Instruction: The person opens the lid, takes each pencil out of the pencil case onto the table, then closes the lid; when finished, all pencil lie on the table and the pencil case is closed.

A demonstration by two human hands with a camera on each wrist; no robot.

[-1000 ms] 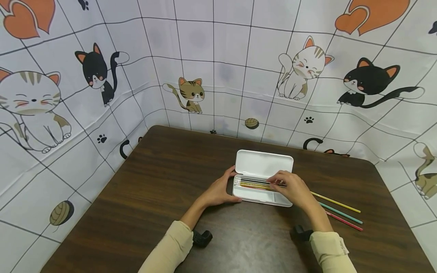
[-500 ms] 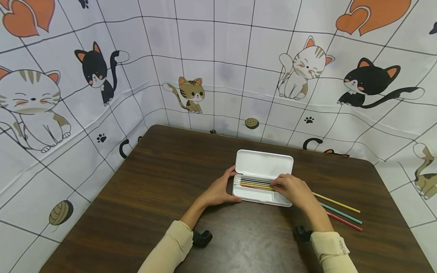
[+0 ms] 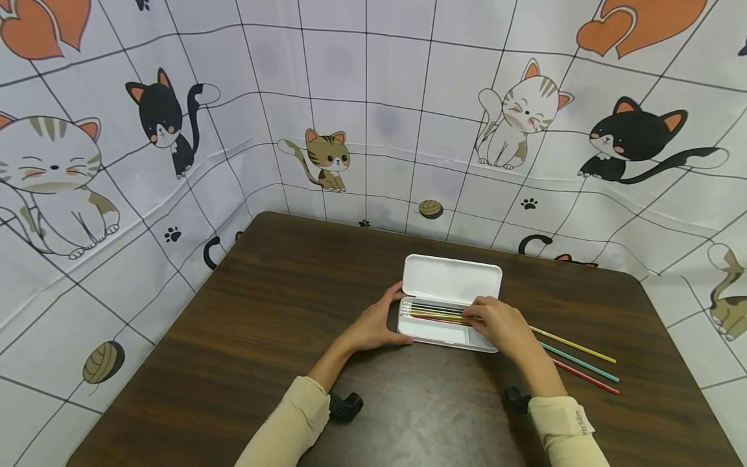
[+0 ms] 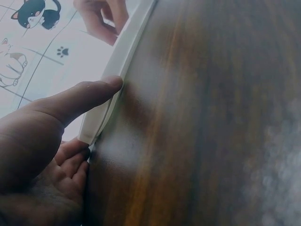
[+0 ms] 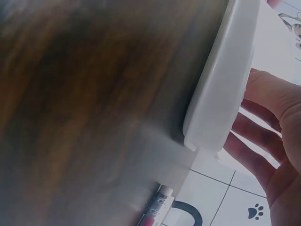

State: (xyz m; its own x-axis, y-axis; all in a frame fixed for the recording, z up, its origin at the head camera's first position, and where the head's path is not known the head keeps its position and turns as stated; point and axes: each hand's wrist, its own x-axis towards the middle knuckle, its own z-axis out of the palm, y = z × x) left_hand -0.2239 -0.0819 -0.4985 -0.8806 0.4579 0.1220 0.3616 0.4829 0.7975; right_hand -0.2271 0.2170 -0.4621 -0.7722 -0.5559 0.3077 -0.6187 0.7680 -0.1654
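Note:
A white pencil case lies on the table with its lid raised toward the back. Several pencils, dark, yellow and red, are side by side in its rear compartment, white ends at the left. My left hand grips the case's left end, thumb at the front wall and fingers behind; the left wrist view shows the thumb against the rim. My right hand reaches over the case's right end and pinches a pencil among those inside. Its fingertips hide the pencils' right ends.
Yellow, teal and red pencils lie on the dark wooden table, right of the case and partly behind my right forearm. A cat-patterned sheet hangs behind. Black devices sit at both wrists.
My right hand has shifted slightly to the right along the pencils in the case. The left hand and the loose pencils have stayed in place.

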